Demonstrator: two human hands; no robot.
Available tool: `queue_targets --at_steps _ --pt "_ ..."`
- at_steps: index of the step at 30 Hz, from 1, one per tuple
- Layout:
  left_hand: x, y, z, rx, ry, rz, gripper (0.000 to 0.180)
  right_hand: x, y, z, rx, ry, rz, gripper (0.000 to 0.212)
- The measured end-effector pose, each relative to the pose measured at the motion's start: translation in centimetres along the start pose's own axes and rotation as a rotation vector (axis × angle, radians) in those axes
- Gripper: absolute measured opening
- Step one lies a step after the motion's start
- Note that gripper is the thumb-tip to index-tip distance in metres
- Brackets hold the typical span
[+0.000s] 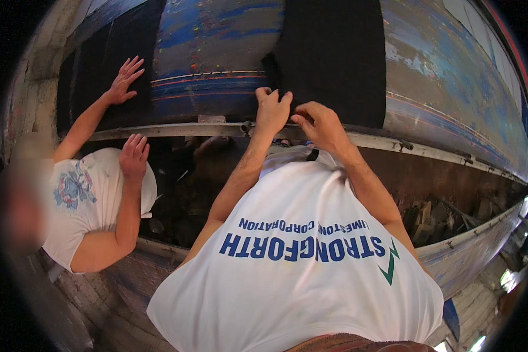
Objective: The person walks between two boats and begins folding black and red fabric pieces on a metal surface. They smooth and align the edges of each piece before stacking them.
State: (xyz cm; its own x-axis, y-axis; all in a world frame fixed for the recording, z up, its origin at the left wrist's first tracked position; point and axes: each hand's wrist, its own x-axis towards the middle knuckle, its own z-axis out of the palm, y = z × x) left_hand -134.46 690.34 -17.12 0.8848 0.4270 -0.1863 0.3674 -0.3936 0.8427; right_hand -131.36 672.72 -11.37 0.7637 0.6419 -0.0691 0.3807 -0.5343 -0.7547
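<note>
A black cloth [334, 53] lies on a worn blue painted surface [217, 47], its near edge reaching the metal rail [393, 144]. My left hand [271, 108] has its fingers curled on the cloth's near left corner. Right beside it, my right hand [320, 123] pinches the same near edge. Both forearms reach up from my white printed shirt [299, 264].
To my left stands a co-worker in a white shirt [82, 193]. One of their hands [125, 79] lies flat on a second black cloth [108, 58]; the other hand [135, 155] rests at their side. A dark gap with debris [434, 217] lies below the rail.
</note>
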Motion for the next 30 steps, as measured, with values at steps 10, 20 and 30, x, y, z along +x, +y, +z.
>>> queue_targets --at_steps 10,20,30 --pt "2.4 10.0 -2.6 -0.453 -0.063 0.262 0.039 -4.8 4.4 -2.0 1.858 0.396 0.563 0.071" --pt "9.9 24.3 -7.2 -0.808 -0.238 0.432 0.022 -2.4 7.3 -24.0 1.360 0.925 -0.031 0.035" --pt "15.5 30.8 -3.8 -1.162 -0.159 0.407 0.007 3.3 5.8 -38.4 0.979 0.923 -0.249 0.044"
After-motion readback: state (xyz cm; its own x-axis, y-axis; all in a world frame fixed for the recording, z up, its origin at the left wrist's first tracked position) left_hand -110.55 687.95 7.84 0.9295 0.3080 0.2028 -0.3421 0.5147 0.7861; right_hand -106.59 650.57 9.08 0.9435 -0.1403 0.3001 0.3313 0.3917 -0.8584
